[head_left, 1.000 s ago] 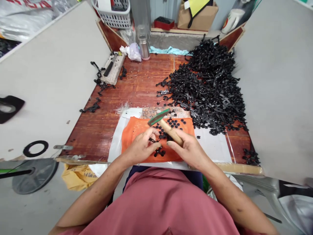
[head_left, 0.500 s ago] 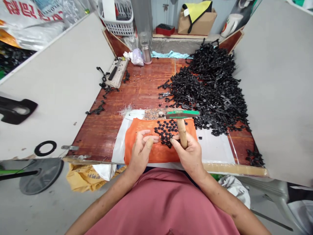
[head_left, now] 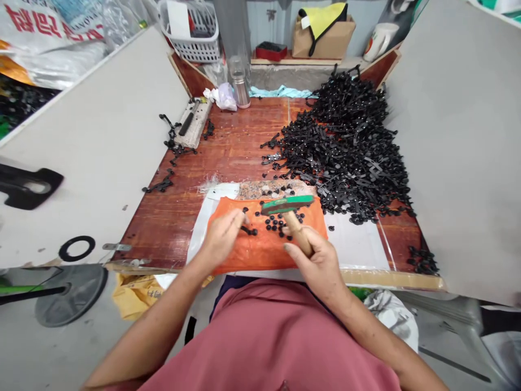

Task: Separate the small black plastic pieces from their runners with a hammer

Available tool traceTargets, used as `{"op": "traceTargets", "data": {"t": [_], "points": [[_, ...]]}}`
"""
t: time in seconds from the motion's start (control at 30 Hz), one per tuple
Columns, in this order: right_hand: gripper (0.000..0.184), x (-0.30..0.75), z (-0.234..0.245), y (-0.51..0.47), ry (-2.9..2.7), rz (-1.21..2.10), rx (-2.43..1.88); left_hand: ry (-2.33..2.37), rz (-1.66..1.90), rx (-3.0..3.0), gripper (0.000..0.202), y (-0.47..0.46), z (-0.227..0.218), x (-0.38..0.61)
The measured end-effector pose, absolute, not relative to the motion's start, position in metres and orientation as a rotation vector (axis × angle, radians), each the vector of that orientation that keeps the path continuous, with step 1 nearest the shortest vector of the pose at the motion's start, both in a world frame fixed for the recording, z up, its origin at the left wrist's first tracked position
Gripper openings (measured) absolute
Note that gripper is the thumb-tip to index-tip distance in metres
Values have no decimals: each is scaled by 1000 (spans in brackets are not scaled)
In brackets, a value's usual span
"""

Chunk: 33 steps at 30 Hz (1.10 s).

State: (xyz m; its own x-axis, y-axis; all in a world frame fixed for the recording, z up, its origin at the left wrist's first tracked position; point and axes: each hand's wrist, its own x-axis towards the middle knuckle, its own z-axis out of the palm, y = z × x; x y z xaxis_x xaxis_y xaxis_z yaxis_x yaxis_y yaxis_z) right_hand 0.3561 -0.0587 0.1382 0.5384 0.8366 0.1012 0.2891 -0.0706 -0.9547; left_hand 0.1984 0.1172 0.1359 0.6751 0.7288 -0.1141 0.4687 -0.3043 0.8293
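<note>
My right hand is closed around the wooden handle of a hammer with a green head, held over an orange cloth. Several small black round parts lie scattered on that cloth. My left hand rests on the cloth's left part, its fingertips pinched on a small black piece.
A big heap of black plastic strips fills the right of the wooden table. A stone slab lies behind the cloth. A grey block with a tool and loose black pieces lie far left. White boards flank both sides.
The hammer head has swung left and lower over the cloth. My left hand slid forward and left, now pinching a black piece; the round parts look more spread out.
</note>
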Motion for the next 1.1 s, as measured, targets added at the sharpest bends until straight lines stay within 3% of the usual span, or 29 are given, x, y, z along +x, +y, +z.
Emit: {"op": "traceTargets", "data": {"t": [0.27, 0.63, 0.87, 1.1], "points": [[29, 397, 103, -109, -727, 628, -1868, 730, 1, 2458, 36, 160, 125, 206], [34, 401, 93, -121, -712, 671, -1893, 716, -169, 2735, 40, 157, 119, 222], [34, 403, 100, -117, -952, 617, -2045, 742, -243, 2795, 45, 156, 117, 224], [46, 404, 126, -84, -1416, 415, -2217, 672, -298, 2816, 46, 163, 121, 227]]}}
